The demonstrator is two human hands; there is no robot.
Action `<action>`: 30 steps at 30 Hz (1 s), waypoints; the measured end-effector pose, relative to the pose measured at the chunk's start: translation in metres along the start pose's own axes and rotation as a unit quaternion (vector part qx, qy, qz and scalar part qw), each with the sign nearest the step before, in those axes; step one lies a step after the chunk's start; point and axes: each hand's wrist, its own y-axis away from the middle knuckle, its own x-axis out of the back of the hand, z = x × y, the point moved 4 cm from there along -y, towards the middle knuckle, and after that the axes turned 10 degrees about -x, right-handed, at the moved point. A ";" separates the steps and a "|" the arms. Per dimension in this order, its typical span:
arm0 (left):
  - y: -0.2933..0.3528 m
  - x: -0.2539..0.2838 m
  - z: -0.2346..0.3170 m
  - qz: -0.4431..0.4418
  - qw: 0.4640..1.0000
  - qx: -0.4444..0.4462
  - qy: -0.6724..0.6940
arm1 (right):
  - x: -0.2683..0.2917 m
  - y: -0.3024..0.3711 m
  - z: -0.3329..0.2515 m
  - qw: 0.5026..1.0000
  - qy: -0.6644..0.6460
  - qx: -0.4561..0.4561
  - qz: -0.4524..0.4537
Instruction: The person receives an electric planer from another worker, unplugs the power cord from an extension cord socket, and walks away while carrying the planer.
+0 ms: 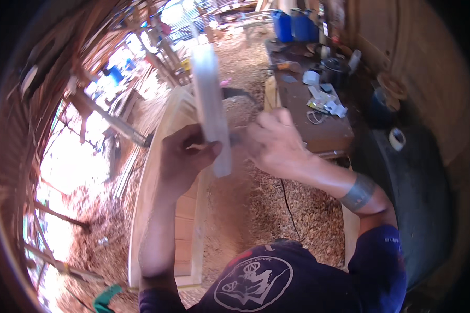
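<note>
My left hand is closed, thumb and fingers gripping a long, narrow, whitish strip near its lower end. The strip stands nearly upright, and motion blur hides what it is made of. Just to its right, my right hand has its fingers curled together at about the same height. Blur hides whatever may be in those fingers. Below my left forearm lies a long wooden panel with a pale frame and reddish-brown slats.
A brown workbench on the right carries crumpled packets, a dark pot and blue jugs. A tape roll lies on a dark surface farther right. Wood shavings cover the floor, crossed by a black cable.
</note>
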 end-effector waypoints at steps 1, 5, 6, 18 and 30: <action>0.002 0.003 -0.001 0.031 0.999 -0.011 -0.016 | -0.001 -0.001 -0.004 0.999 0.031 -0.030 0.010; 0.004 0.006 -0.015 0.040 0.999 0.004 -0.011 | -0.009 0.003 -0.003 0.994 0.092 -0.060 -0.027; 0.002 0.008 -0.007 0.012 0.997 -0.039 -0.058 | -0.006 -0.001 -0.002 0.994 0.092 -0.050 -0.012; 0.008 0.023 -0.015 0.030 0.999 0.030 0.031 | 0.002 -0.019 0.001 0.998 0.057 -0.020 -0.004; 0.008 0.014 -0.014 0.006 0.998 0.054 -0.024 | 0.005 -0.014 -0.008 0.994 0.081 -0.051 -0.044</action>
